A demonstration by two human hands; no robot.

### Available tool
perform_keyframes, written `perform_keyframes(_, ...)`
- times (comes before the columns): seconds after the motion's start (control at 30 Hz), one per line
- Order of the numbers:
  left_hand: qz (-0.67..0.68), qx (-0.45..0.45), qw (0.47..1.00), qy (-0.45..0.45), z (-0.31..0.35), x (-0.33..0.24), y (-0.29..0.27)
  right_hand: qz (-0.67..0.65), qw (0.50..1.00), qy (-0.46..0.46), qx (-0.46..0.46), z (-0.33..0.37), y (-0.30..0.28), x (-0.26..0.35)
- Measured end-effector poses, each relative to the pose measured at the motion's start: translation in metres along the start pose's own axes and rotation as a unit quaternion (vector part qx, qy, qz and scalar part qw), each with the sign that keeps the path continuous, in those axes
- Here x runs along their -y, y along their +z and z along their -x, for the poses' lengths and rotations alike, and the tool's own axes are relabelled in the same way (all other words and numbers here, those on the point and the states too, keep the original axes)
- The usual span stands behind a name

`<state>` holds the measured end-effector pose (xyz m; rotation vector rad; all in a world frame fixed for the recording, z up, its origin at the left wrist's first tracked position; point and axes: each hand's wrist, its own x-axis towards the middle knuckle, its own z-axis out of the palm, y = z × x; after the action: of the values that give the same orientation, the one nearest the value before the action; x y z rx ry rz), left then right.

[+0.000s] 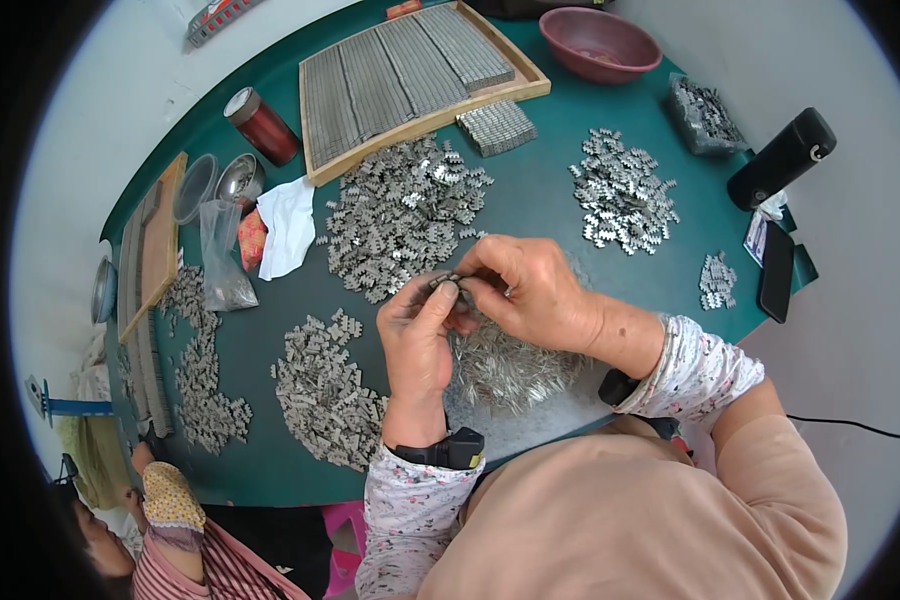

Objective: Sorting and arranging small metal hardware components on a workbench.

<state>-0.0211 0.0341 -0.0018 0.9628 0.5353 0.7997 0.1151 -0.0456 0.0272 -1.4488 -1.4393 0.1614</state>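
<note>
My left hand (417,335) and my right hand (540,295) meet above the middle of the table, fingers pinched together. Between the fingertips is a small dark grey metal piece (450,281); its exact shape is mostly hidden by the fingers. Beneath my right wrist lies a heap of thin, shiny silver pins (518,372) on a clear plastic sheet. Just beyond my hands spreads a big pile of small toothed metal plates (405,215). Another pile of grey metal pieces (328,395) lies left of my left wrist.
A wooden tray (435,122) holds grey rows at the back, with a stacked block (497,127) beside it. Around are a pink basin (600,45), red can (260,125), black bottle (782,158), phone (776,270) and plate pile (623,195). Another person (175,530) sits at lower left.
</note>
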Motion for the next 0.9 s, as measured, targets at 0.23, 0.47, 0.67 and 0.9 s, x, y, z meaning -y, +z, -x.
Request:
perform_keyframes(0.23,-0.042,-0.012,0.999,0.010,0.002,0.002,0.004,0.018,1.000,0.016,-0.010,0.003,0.002,0.000)
perform_keyframes(0.47,0.002,-0.015,1.000,-0.011,0.000,0.006,-0.001,0.099,0.991,-0.067,0.067,-0.017,-0.019,0.019)
perform_keyframes(0.67,-0.078,-0.024,0.996,-0.029,-0.004,0.006,-0.014,-0.104,0.979,-0.115,0.131,-0.059,-0.055,0.087)
perform_keyframes(0.9,-0.042,-0.030,0.998,-0.020,0.000,0.001,0.000,-0.023,0.982,-0.157,0.106,-0.033,-0.068,0.080)
